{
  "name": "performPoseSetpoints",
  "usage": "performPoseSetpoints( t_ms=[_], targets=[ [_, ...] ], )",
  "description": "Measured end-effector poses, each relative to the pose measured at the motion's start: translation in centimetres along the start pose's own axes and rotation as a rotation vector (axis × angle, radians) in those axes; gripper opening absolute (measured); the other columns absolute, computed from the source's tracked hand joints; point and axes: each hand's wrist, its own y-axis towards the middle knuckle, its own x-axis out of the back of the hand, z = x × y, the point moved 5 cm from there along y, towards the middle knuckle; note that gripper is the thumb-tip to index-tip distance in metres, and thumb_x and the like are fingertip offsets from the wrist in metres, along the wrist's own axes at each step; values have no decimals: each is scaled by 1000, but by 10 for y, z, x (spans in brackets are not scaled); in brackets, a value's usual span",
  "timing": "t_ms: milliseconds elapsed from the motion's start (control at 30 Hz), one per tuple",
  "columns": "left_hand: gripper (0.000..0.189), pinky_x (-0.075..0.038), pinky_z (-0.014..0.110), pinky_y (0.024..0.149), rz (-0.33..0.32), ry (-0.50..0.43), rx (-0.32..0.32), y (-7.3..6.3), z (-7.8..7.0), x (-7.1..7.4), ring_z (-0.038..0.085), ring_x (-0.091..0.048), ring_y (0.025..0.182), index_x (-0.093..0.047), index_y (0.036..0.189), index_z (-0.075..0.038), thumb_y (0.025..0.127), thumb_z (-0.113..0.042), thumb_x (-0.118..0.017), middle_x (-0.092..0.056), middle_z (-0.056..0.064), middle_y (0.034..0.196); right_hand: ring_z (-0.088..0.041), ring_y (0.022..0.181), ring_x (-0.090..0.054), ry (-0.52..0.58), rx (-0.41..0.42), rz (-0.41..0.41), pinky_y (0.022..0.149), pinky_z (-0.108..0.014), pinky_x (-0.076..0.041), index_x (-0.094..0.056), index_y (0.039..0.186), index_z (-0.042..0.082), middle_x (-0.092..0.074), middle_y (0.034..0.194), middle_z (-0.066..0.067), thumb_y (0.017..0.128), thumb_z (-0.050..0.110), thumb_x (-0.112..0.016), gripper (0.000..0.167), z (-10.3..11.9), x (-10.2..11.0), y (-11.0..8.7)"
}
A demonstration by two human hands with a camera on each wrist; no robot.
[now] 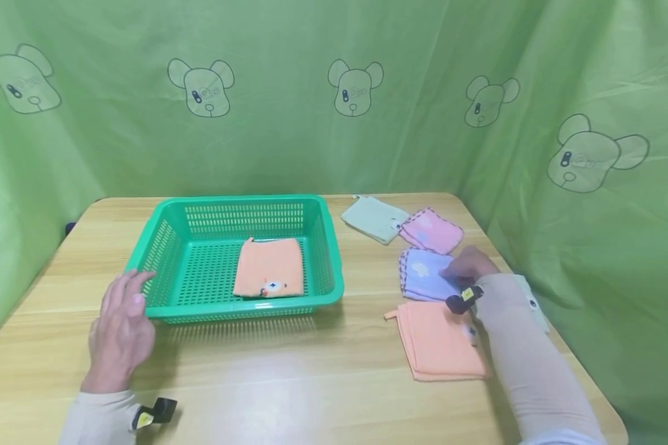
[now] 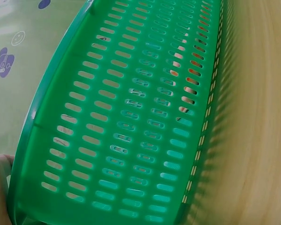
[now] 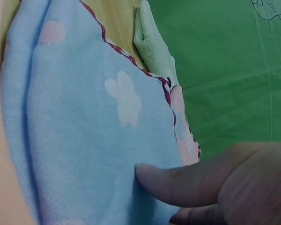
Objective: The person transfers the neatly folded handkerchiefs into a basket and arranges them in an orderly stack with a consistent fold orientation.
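Note:
My right hand (image 1: pixel 470 264) is at the right edge of a folded blue-purple towel (image 1: pixel 423 275) with a checked border and a white patch. In the right wrist view the thumb (image 3: pixel 178 185) presses on its face and the other fingers are partly hidden below, pinching the edge. My left hand (image 1: pixel 122 321) is at the front left corner of a green plastic basket (image 1: pixel 245 309), fingers loosely bent over the rim; firm contact is hard to tell. Inside the basket lies a folded orange towel (image 1: pixel 269 262) with an animal face.
Several folded towels lie around the right hand: pale green (image 1: pixel 373 217) and pink (image 1: pixel 433 232) behind, orange (image 1: pixel 440 346) in front, and another pale green towel (image 1: pixel 531 303) partly under the right forearm. A green curtain (image 1: pixel 289 142) borders the wooden table (image 1: pixel 267 383).

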Motion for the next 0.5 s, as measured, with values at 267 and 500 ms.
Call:
performPoseSetpoints(
  t_ms=[267,500],
  targets=[
    [52,-23,74,99,-34,31,-23,4,2,-2,48,-24,137,-47,129,3,107,-29,-13,-34,29,146,-22,66,-51,36,27,8,64,-33,-46,-61,80,-1,-52,69,-6,79,19,-76,25,-2,0,4],
    [49,-18,69,106,-9,73,-41,7,3,-5,52,-24,135,-46,131,8,102,-31,-41,-34,34,144,-23,70,-47,139,73,5,67,-34,-43,-48,83,5,-46,75,-6,89,21,-64,23,-3,-2,3]
  ],
)
